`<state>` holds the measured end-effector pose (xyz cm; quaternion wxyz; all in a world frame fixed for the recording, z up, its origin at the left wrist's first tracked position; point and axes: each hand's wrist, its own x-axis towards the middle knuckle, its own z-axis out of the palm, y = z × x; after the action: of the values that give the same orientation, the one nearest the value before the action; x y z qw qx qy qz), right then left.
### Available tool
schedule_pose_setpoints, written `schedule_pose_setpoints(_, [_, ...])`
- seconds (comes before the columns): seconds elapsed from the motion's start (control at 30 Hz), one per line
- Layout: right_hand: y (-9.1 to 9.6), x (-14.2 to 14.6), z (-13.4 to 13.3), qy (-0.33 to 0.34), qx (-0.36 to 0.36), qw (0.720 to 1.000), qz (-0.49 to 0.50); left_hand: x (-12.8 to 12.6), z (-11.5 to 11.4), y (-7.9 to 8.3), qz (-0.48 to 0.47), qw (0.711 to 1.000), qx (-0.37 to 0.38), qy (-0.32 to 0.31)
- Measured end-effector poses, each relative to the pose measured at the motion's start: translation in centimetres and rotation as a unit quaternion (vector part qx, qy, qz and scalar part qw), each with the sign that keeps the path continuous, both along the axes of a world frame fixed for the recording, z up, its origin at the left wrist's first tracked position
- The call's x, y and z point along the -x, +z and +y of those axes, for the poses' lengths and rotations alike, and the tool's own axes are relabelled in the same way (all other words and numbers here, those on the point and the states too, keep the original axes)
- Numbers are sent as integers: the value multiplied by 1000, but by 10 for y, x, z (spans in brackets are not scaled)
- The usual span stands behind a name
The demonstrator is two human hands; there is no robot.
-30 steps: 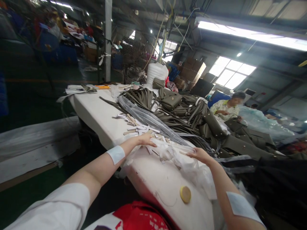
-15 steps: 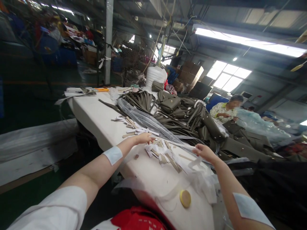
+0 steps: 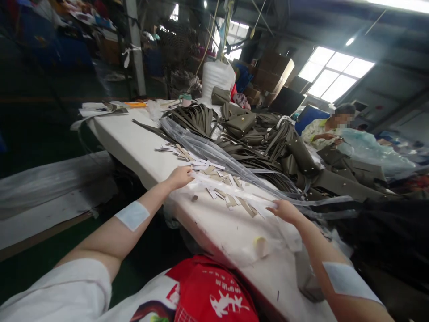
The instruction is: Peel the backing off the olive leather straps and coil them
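Observation:
My left hand (image 3: 180, 177) is closed on the left edge of a thin clear plastic sheet (image 3: 231, 190) stretched over the white table (image 3: 134, 143). My right hand (image 3: 285, 210) pinches the same sheet at its right side. Between my hands lie several small tan and white paper strips (image 3: 228, 197), scattered under and around the sheet. A round yellow tape roll (image 3: 260, 245) lies near the table's front, partly under plastic.
A heap of olive-green straps and bag parts (image 3: 268, 152) fills the table's middle and right. A clear plastic bag (image 3: 208, 154) runs along it. A person (image 3: 330, 132) sits at the far right. A red garment (image 3: 211, 295) lies at the bottom.
Both hands have drawn the plastic sheet flatter and further over the table. The camera has tilted down and the tape roll now lies under plastic.

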<state>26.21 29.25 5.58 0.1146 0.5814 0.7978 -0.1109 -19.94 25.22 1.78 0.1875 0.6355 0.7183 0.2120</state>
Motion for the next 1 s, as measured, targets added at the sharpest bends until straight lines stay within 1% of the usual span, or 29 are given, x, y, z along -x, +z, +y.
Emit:
schedule_pose_setpoints(0.07, [1, -2, -7, 9, 2, 1000, -14, 22, -28, 1, 33, 999, -16, 24])
schedule_pose_setpoints(0.17, [12, -5, -11, 21, 10, 999, -25, 56, -76, 1, 103, 991, -44, 70])
schedule_pose_setpoints(0.23, [22, -2, -13, 38, 21, 999, -23, 78, -108, -4, 152, 981, -51, 110])
schedule_pose_setpoints(0.3, [29, 7, -17, 66, 37, 997, -12, 98, -137, -11, 219, 967, -34, 129])
schedule_pose_setpoints(0.33, [32, 14, -20, 85, 47, 995, -6, 108, -151, -16, 251, 959, -7, 130])
schedule_pose_setpoints(0.4, [35, 31, -28, 126, 66, 990, -2, 125, -174, -27, 282, 947, 77, 131])
schedule_pose_setpoints(0.47, [36, 49, -37, 156, 78, 985, -6, 136, -195, -40, 262, 940, 178, 127])
schedule_pose_setpoints(0.53, [33, 64, -46, 175, 93, 980, -11, 139, -213, -55, 213, 932, 266, 121])
schedule_pose_setpoints(0.63, [28, 80, -59, 219, 114, 969, -21, 124, -234, -82, 134, 921, 353, 92])
schedule_pose_setpoints(0.73, [25, 89, -69, 246, 122, 961, -40, 100, -243, -105, 73, 921, 382, 35])
schedule_pose_setpoints(0.77, [25, 91, -72, 248, 125, 960, -45, 93, -242, -108, 60, 922, 382, 21])
schedule_pose_setpoints(0.8, [27, 92, -73, 248, 129, 959, -48, 86, -238, -109, 52, 925, 376, 9])
schedule_pose_setpoints(0.83, [28, 94, -74, 249, 133, 958, -50, 80, -231, -105, 45, 931, 362, 1])
schedule_pose_setpoints(0.87, [31, 97, -74, 251, 136, 957, -51, 72, -221, -97, 38, 942, 334, -4])
schedule_pose_setpoints(0.9, [33, 100, -74, 253, 137, 956, -53, 64, -210, -85, 27, 956, 293, -10])
schedule_pose_setpoints(0.97, [36, 110, -72, 261, 131, 955, -57, 42, -182, -54, -13, 987, 160, -22])
schedule_pose_setpoints(1.0, [37, 117, -72, 267, 123, 954, -59, 27, -168, -37, -44, 993, 99, -37])
